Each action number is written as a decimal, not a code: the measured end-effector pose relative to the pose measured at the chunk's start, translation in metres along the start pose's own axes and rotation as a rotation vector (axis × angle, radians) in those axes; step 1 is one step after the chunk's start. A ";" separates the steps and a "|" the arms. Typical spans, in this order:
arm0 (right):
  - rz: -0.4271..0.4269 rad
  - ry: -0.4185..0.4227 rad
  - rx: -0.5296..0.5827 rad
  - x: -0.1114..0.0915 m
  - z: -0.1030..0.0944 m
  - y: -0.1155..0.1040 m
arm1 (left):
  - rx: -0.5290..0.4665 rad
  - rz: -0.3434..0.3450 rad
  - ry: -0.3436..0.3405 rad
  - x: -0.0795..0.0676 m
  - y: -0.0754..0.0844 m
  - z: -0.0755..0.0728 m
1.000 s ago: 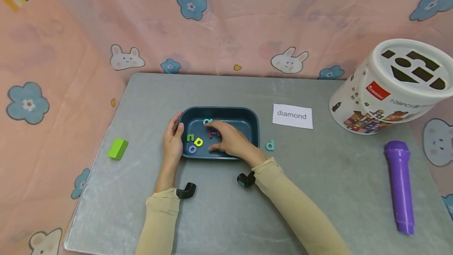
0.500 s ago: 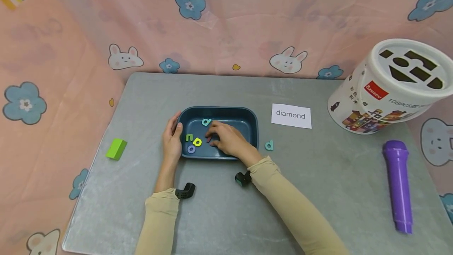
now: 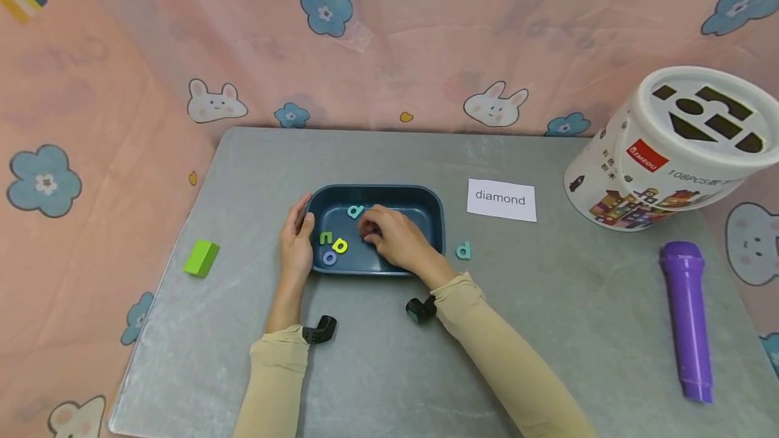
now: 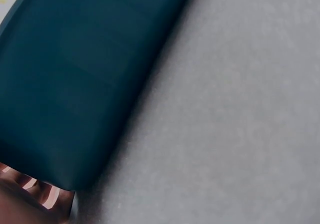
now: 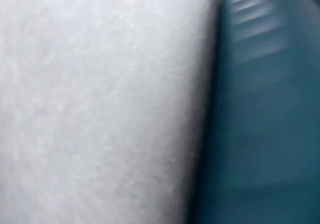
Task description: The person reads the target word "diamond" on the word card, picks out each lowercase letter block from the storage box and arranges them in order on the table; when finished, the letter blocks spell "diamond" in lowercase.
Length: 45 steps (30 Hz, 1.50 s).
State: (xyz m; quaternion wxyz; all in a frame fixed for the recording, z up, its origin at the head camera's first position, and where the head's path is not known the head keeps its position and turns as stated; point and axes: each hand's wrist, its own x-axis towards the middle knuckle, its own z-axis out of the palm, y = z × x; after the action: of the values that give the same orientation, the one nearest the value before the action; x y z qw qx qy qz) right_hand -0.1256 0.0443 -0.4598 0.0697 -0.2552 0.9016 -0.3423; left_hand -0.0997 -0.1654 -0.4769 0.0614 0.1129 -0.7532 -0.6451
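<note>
A dark blue tray (image 3: 398, 263) lies on the grey table. My left hand (image 3: 296, 249) grips its left end, thumb at the rim and fingers along the outer wall; those fingers (image 4: 30, 196) show at the tray's corner in the left wrist view. Inside the tray, my right hand (image 3: 395, 238) has its thumb and fingertips drawn together in a pinch over a small reddish letter, mostly hidden by the fingers. Left of it lie a green n (image 3: 325, 238), a yellow letter (image 3: 339, 246), a purple o (image 3: 329, 258) and a teal letter (image 3: 355, 211).
Right of the tray lie a teal d (image 3: 463, 251) and a card reading "diamond" (image 3: 501, 200). A white tub (image 3: 663, 154) with a slotted lid and a purple microphone-shaped toy (image 3: 688, 323) stand further right. A green block (image 3: 201, 258) sits at the left.
My right hand's thumb and fingers have drawn together over the reddish letter, which showed between them earlier. The teal letter in the tray is now uncovered. My left hand keeps its place.
</note>
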 end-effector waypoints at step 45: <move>0.323 0.228 0.143 -0.123 -0.087 0.102 | 0.003 -0.007 -0.012 -0.002 0.000 0.000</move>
State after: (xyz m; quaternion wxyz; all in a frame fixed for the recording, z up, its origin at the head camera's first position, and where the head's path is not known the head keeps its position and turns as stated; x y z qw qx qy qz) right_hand -0.0884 0.2221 -0.4673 0.0392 -0.0612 0.9063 -0.4163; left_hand -0.0976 -0.1645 -0.4771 0.0546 0.1119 -0.7542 -0.6447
